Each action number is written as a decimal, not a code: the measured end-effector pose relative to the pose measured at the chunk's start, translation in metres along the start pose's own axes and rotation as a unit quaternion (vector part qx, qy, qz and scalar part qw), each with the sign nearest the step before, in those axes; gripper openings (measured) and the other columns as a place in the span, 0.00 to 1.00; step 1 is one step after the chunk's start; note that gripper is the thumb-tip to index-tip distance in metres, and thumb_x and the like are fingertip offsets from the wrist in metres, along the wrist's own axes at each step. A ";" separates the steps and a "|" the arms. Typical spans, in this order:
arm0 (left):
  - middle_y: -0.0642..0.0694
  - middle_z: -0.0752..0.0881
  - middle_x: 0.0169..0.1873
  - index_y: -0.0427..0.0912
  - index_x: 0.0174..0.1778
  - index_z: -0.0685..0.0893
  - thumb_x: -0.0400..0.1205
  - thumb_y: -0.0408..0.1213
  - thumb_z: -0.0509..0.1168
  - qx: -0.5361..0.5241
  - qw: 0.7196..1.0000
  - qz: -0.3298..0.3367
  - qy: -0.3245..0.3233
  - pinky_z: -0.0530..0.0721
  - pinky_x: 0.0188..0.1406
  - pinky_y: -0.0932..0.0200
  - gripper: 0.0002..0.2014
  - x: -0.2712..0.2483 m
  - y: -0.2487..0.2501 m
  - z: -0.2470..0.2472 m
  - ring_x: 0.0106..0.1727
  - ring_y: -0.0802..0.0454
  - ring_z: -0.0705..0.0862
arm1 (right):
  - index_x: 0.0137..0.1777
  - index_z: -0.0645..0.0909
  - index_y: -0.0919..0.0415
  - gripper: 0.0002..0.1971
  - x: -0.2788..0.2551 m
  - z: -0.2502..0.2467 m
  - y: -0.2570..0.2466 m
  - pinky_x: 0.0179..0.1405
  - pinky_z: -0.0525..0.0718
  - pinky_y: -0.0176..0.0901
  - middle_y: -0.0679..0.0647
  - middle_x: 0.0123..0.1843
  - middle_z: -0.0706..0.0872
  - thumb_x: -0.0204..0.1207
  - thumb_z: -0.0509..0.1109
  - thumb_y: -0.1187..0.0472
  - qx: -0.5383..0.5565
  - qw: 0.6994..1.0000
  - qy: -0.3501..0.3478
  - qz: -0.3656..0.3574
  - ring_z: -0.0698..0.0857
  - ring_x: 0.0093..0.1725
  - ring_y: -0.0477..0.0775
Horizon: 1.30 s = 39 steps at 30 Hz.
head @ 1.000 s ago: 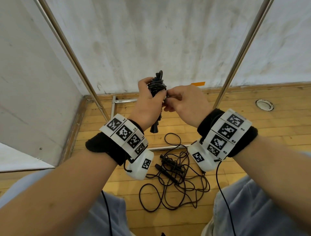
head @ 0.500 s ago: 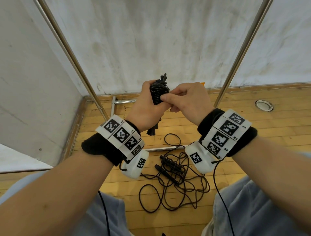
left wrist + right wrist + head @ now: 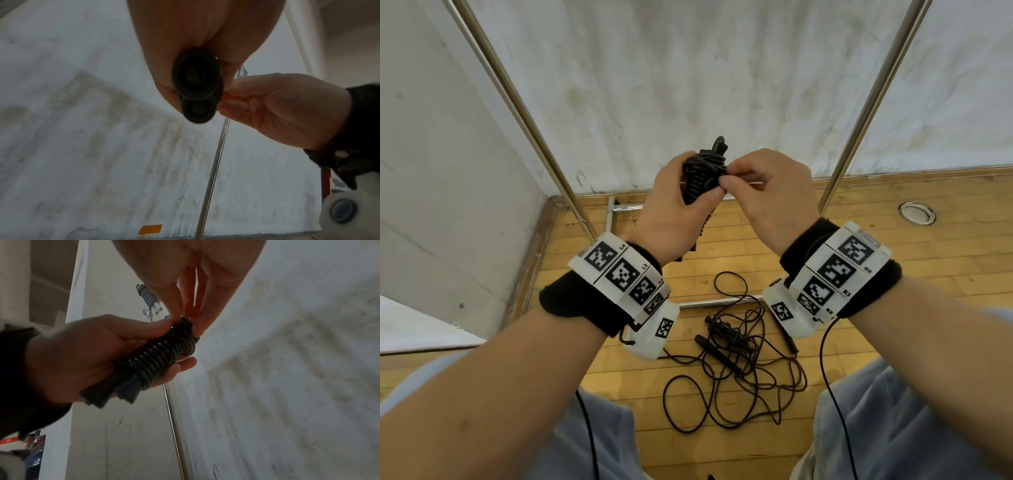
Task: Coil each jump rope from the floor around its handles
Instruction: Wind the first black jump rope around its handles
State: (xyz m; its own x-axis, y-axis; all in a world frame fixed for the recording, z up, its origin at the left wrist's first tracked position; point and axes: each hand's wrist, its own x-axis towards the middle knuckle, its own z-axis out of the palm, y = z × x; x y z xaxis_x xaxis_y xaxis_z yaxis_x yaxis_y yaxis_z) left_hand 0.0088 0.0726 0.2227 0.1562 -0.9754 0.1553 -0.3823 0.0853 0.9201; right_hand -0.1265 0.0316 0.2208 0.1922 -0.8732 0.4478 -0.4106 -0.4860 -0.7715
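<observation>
One tangled rope (image 3: 736, 373) on wooden floor (image 3: 893, 260)

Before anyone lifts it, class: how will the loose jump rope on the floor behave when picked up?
The loose jump rope would probably hang floppy, since its thin cord lies in slack loops. Those overlapping loops may snag. It looks light, and the handles lying in the tangle would likely dangle.

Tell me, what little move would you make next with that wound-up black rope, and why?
Probably tuck the rope's loose end under the top turns. The left hand grips the coiled jump rope, already wound tightly round both handles, while the right hand pinches at the top of the coil. Then another tangled rope waits on the floor.
</observation>
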 end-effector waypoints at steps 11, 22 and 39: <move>0.40 0.80 0.59 0.57 0.61 0.64 0.82 0.34 0.63 -0.063 0.998 0.026 0.019 0.85 0.36 0.28 0.18 -0.009 0.007 0.000 0.43 0.27 0.86 | 0.47 0.83 0.55 0.03 0.001 0.001 -0.002 0.40 0.79 0.22 0.47 0.47 0.82 0.75 0.71 0.62 0.038 0.999 0.007 -0.022 0.87 0.41 0.45; 0.38 0.76 0.59 0.55 0.54 0.68 0.83 0.30 0.63 -0.114 0.991 0.009 0.074 0.89 0.34 0.49 0.15 -0.004 0.010 -0.001 0.39 0.39 0.87 | 0.57 0.86 0.65 0.13 -0.012 0.009 0.000 0.46 0.85 0.41 0.58 0.52 0.85 0.73 0.73 0.62 -0.070 0.984 0.012 -0.163 0.85 0.47 0.52; 0.42 0.81 0.54 0.55 0.48 0.68 0.84 0.28 0.59 -0.108 0.987 0.005 0.123 0.89 0.31 0.46 0.14 -0.001 0.010 0.002 0.35 0.41 0.88 | 0.54 0.87 0.67 0.10 -0.018 0.011 -0.005 0.40 0.75 0.32 0.58 0.47 0.86 0.74 0.70 0.66 -0.106 0.979 0.010 -0.172 0.84 0.41 0.53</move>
State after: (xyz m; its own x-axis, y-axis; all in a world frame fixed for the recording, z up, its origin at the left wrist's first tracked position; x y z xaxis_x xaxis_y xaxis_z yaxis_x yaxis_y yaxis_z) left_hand 0.0034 0.0736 0.2307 0.3788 -0.8982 0.2231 -0.1854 0.1626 0.9691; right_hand -0.1180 0.0493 0.2123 0.3343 -0.6569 0.6758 -0.5006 -0.7313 -0.4633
